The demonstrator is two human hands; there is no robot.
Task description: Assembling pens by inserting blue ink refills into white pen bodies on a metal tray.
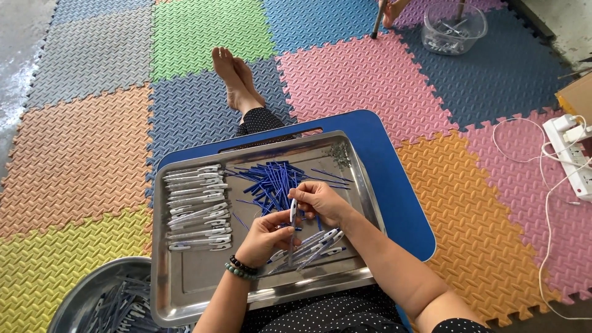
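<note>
A steel tray (185, 280) rests on a blue lap table (394, 185) over my legs. Both hands meet over the tray's middle on one white pen barrel (293, 213), held upright. My right hand (320, 202) pinches its top end and my left hand (266, 237), with bead bracelets at the wrist, grips it lower down. A heap of thin blue refills (271, 182) lies just beyond my hands. Assembled white and blue pens (197, 206) are lined up along the tray's left side. A few more pens (317, 242) lie under my right wrist.
A round metal basin (92, 302) with pen parts sits at the lower left on the coloured foam floor mats. A clear plastic tub (453, 28) stands at the far right. A white power strip (570, 154) with cables lies at the right edge. My bare feet (234, 77) stretch ahead.
</note>
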